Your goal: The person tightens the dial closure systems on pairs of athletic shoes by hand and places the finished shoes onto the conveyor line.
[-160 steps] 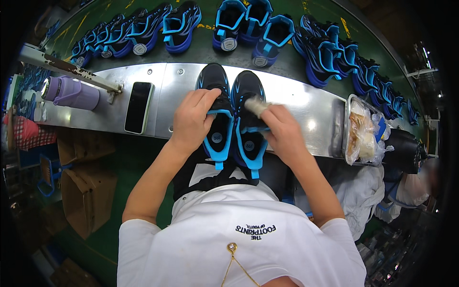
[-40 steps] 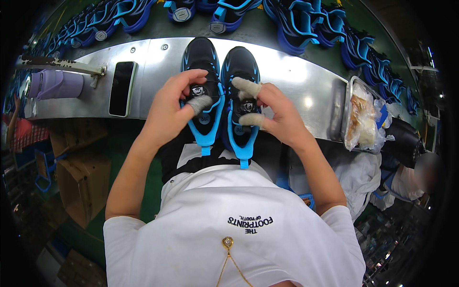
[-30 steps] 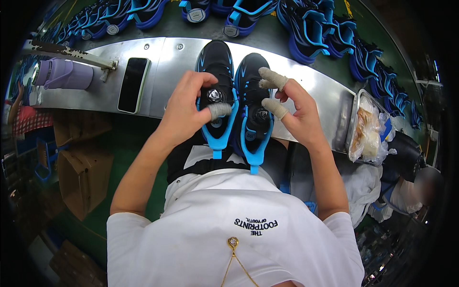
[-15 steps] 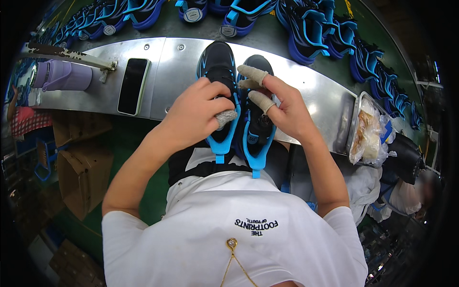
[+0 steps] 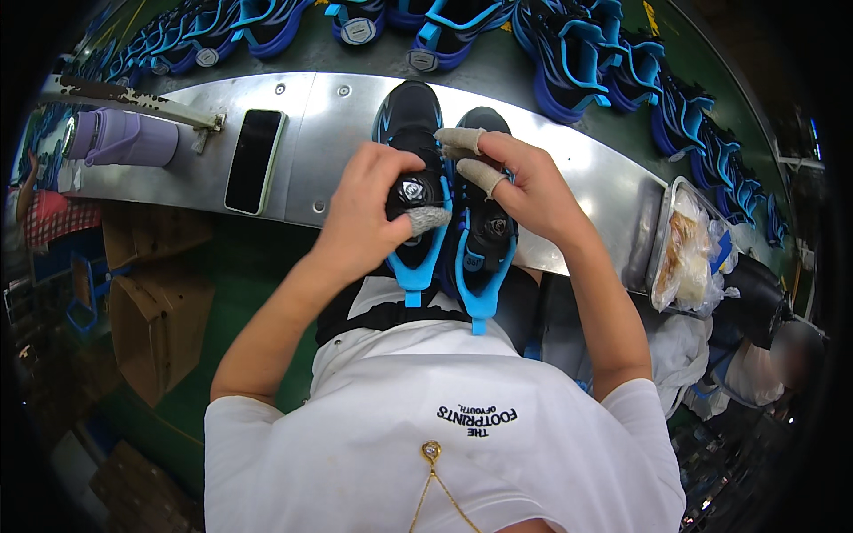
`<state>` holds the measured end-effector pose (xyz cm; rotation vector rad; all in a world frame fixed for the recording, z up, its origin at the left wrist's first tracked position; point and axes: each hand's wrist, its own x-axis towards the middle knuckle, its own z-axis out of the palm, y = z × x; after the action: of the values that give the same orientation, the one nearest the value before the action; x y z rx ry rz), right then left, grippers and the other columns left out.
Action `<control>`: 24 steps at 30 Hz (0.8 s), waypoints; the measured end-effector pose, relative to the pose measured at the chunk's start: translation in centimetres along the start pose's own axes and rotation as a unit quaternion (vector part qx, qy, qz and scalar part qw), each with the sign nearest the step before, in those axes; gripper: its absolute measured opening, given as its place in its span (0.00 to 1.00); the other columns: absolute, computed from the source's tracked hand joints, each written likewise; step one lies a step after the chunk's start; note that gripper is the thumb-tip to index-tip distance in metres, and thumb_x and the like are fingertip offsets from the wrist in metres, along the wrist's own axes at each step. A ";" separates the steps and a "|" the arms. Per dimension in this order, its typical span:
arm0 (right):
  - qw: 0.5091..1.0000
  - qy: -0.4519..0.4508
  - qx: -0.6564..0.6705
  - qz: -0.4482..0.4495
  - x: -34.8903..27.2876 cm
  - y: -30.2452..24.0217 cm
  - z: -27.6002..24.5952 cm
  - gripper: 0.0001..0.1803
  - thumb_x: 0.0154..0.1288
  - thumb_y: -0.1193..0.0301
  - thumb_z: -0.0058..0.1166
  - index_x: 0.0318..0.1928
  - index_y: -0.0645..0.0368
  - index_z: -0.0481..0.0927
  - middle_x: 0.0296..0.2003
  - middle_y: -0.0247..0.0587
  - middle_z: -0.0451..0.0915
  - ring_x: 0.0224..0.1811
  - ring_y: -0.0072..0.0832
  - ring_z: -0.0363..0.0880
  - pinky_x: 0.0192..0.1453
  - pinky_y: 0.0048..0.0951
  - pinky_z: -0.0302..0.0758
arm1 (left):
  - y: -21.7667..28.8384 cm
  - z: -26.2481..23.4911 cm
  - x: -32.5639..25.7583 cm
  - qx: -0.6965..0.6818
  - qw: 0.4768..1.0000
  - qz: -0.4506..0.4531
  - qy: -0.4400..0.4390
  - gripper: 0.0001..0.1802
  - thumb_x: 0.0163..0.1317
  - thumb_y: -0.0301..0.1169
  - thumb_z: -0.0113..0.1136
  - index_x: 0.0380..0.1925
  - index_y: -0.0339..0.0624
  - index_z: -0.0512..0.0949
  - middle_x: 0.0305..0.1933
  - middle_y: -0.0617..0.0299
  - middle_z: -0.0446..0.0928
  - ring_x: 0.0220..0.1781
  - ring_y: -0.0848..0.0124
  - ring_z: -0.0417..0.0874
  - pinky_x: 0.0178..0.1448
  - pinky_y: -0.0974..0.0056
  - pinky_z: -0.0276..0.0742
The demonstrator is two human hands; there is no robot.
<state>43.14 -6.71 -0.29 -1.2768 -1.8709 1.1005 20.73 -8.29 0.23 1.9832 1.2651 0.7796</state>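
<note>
Two black athletic shoes with bright blue trim lie side by side before me, toes pointing away: a left shoe and a right shoe. My left hand curls around the left shoe's side. Its covered thumb and bent forefinger sit on either side of the round lace dial on the tongue. Over the right shoe, my right hand has its thumb and forefinger apart, both in beige finger covers. The forefinger tip reaches the left shoe's inner edge. Another dial shows below that hand.
The shoes rest partly on a curved metal ledge. On it are a phone and a purple bottle; a tray of bagged items sits at right. Shoes line the green surface beyond. Cardboard boxes stand lower left.
My left thumb and fingers have spread apart, baring the left shoe's dial. My right hand stays over the right shoe, barely shifted. The whole view has moved slightly.
</note>
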 end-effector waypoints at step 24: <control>1.000 -0.018 0.016 0.011 0.3 -0.2 0.1 0.18 0.68 0.74 0.56 0.58 0.57 0.80 0.39 0.45 0.82 0.39 0.32 0.80 0.46 0.30 0.76 | -2.0 -1.2 0.6 -0.098 0.993 0.010 -0.068 0.23 0.54 0.31 0.68 0.52 0.42 0.80 0.54 0.57 0.78 0.54 0.60 0.76 0.64 0.60 0.68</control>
<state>42.83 -6.53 -0.15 -1.2711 -1.8616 1.1681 18.97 -6.85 -0.52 1.8598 1.0492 0.7352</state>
